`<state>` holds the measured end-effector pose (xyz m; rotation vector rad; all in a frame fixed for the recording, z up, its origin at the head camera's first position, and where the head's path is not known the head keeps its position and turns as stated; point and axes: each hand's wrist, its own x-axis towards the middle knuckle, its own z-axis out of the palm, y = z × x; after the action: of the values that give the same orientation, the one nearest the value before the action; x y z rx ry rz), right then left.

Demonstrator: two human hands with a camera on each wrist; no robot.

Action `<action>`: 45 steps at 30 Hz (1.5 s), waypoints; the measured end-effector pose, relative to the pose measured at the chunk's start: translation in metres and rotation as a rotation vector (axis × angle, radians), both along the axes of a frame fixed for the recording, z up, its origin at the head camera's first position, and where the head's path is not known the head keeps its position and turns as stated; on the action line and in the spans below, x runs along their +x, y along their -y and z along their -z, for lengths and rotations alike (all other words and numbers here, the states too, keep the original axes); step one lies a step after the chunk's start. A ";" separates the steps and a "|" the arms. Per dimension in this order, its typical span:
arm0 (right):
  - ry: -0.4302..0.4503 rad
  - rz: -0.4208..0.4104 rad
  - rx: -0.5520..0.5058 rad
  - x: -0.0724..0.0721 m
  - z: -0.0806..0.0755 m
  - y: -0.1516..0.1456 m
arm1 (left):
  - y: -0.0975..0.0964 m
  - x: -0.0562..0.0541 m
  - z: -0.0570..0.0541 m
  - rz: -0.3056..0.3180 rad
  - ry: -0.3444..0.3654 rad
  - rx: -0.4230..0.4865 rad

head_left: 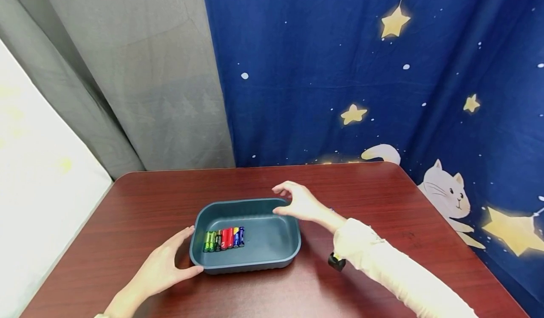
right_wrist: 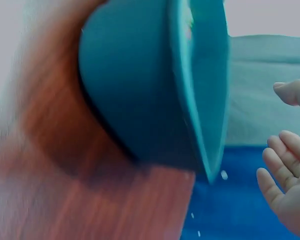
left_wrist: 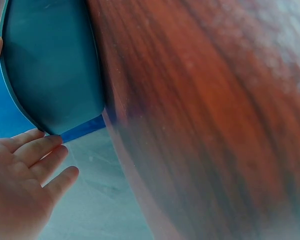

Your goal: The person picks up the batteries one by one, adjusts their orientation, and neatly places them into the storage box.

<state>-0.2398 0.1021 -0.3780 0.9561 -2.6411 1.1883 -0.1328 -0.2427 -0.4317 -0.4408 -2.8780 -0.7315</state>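
Note:
A teal rectangular bin (head_left: 269,242) sits on the table with a row of several batteries (head_left: 224,238) side by side in its left half: green, dark, red and blue ones. My left hand (head_left: 163,263) is at the bin's left end, thumb by the near corner and fingertips at the rim; the left wrist view shows those fingers (left_wrist: 50,145) extended along the edge. Over the far right corner hovers my right hand (head_left: 299,204), thumb and fingers spread apart with nothing between them. In the right wrist view its fingers (right_wrist: 275,187) are apart from the bin wall (right_wrist: 135,85).
The reddish-brown wooden table (head_left: 148,200) ends at a grey curtain (head_left: 170,96) and a blue star-patterned curtain (head_left: 297,96). A small black object (head_left: 336,262) lies partly hidden beside the right sleeve (head_left: 382,261). Bright white surface stands at the left.

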 end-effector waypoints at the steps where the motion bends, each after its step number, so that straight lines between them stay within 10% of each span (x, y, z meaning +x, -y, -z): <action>1: -0.002 0.007 -0.017 -0.001 -0.001 -0.006 | 0.000 0.000 0.000 0.000 0.001 0.000; 24: 0.131 0.161 -0.058 -0.010 0.036 -0.143 | -0.001 0.002 0.001 -0.004 -0.005 -0.004; 45: 0.268 0.021 0.096 -0.023 0.071 -0.163 | -0.001 0.000 0.002 -0.007 -0.013 -0.007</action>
<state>-0.2623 0.2654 -0.4493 0.8322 -2.9306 1.2770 -0.1324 -0.2419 -0.4339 -0.4346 -2.8688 -0.7152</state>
